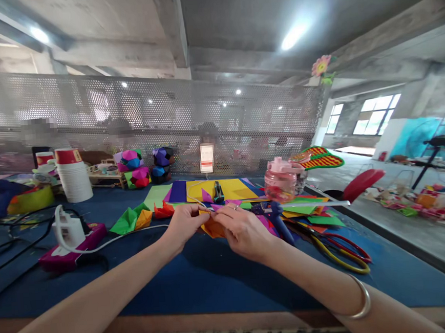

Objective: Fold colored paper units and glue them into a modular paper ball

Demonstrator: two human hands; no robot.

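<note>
An orange folded paper piece [214,228] is held above the blue table by both hands. My left hand [186,226] pinches its upper left edge, fingertips close to those of the other hand. My right hand [243,229] is closed on the same piece from the right and covers part of it. Just behind the hands lie yellow paper sheets [239,188] with a black cutter [218,191] on top. Green folded paper [128,220] and red folded paper [163,210] lie to the left. A dark blue glue gun [274,216] rests right of my right hand.
A purple power strip [75,247] with a white plug and cables sits at the left, near stacked paper cups [72,175]. Yellow- and red-handled scissors [345,257] lie at the right, before a pink jar [280,180]. Colourful paper balls [133,169] stand at the back.
</note>
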